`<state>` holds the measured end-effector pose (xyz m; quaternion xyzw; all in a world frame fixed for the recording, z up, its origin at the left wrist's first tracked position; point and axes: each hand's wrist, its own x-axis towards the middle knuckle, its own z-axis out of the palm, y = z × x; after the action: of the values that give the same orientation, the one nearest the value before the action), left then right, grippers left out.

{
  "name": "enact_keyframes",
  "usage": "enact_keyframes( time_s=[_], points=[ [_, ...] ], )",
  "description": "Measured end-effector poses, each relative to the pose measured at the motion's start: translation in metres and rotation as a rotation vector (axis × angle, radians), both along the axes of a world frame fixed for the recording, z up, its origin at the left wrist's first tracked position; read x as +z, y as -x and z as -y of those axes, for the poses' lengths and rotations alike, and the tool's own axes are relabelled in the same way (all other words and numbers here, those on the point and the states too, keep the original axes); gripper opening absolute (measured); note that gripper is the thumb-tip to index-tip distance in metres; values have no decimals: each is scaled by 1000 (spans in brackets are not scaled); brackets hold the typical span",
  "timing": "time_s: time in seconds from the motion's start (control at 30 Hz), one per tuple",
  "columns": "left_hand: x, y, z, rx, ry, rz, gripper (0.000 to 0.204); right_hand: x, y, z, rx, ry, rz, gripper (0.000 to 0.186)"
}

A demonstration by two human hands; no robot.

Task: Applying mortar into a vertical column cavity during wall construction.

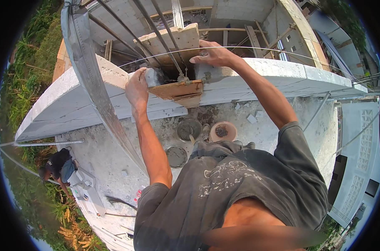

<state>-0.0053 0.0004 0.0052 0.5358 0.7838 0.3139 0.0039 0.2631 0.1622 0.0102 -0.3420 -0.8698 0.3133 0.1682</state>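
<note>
My left hand [137, 89] is closed at the wall's near edge, beside a gap in the white block wall [257, 75]. Its fingertips lie by a grey block end, and what they grip is hidden. My right hand [215, 55] reaches over the wall top, its fingers curled at the right edge of an upright wooden board [173, 44] on the gap's far side, thumb apart on the near side. Several steel reinforcing bars [158, 31] rise from the gap. A second wooden board [179, 90] covers the gap's near face.
A grey metal strip [87, 71] slants past my left arm, and a thin line [169, 53] crosses above the wall. By my feet stand mortar buckets [189, 129] and a pink tub [223, 131]. Another person [60, 165] crouches at the lower left edge.
</note>
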Motion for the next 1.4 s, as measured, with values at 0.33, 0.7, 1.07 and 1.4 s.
enact_keyframes(
  time_s=[0.33, 0.7, 1.07, 1.4],
  points=[
    [1, 2, -4, 35, 87, 2, 21, 4, -3, 3, -39, -7, -120, 50],
    [2, -24, 17, 47, 21, 73, 23, 4, -3, 0, -30, -87, -44, 48],
    [-1, -46, 38, 86, -55, 168, 27, 14, -4, 7, -107, -161, 34, 51],
    [-48, -61, 59, 100, -205, 575, 35, 15, 0, 21, -185, -449, 138, 46]
  ],
)
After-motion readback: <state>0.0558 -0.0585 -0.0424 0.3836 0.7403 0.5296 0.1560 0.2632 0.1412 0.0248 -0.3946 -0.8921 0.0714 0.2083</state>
